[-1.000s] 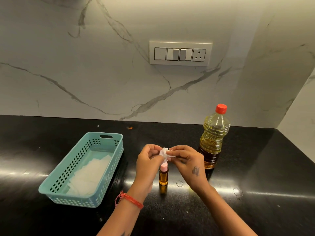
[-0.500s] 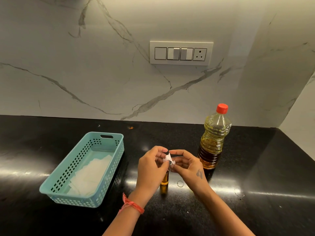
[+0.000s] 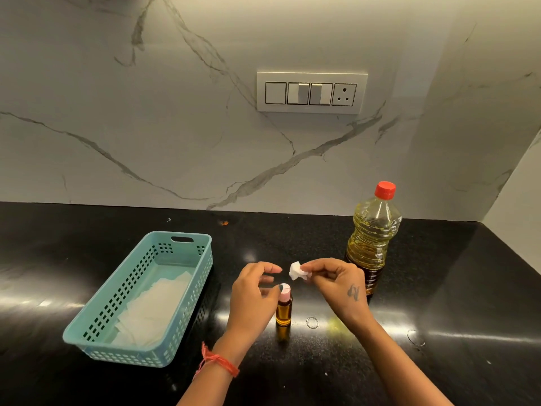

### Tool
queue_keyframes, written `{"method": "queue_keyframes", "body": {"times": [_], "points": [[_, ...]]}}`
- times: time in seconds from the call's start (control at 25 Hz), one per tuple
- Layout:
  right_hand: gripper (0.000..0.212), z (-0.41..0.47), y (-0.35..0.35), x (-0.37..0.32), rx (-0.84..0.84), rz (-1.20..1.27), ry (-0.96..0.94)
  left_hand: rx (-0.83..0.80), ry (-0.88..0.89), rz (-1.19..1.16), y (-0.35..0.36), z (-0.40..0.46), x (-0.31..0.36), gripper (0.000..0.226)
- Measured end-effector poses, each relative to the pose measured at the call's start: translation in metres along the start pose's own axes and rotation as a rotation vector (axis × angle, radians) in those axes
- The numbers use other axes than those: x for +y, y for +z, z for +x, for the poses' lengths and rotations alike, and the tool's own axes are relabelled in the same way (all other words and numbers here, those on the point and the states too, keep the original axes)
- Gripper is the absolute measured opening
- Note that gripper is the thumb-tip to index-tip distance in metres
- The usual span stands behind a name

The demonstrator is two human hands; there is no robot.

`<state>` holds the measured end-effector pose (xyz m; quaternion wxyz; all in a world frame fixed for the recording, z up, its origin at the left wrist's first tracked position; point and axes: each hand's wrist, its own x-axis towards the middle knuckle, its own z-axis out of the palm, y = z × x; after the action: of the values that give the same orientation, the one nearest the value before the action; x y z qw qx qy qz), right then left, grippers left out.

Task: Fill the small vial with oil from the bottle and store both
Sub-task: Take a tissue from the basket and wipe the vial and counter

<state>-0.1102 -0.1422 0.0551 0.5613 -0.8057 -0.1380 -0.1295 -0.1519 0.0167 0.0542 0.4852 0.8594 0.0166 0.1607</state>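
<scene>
With the capped, oil-filled vial (image 3: 283, 307) standing between them, the right hand (image 3: 336, 281) is pinching a tissue wad (image 3: 297, 271), the left hand (image 3: 254, 291) is hovering loosely curled, and storing vial and bottle (image 3: 371, 241) is pending.

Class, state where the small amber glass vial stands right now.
The small amber glass vial stands upright on the black counter, centre of the head view, between both hands, right of the teal basket.

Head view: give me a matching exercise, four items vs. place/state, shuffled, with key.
Things:
1. vial
2. oil bottle
3. tissue wad
4. basket

Places/states:
A. pinched in the right hand
B. far right, red cap on
C. left on the counter, white paper inside
D. upright between the hands, pink cap, beside the left hand

Pairs: 1-D, 2-B, 3-A, 4-C
</scene>
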Motion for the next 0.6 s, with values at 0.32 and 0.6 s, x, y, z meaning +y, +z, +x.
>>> {"method": "queue_keyframes", "body": {"times": [0.32, 0.6], "points": [[0.011, 0.0, 0.027, 0.015, -0.154, -0.354, -0.231, -0.134, -0.096, 0.102, 0.022, 0.005, -0.029, 0.05], [0.025, -0.002, 0.026, 0.017, -0.266, -0.433, -0.309, -0.114, -0.111, 0.035, 0.025, 0.006, -0.032, 0.038]]}}
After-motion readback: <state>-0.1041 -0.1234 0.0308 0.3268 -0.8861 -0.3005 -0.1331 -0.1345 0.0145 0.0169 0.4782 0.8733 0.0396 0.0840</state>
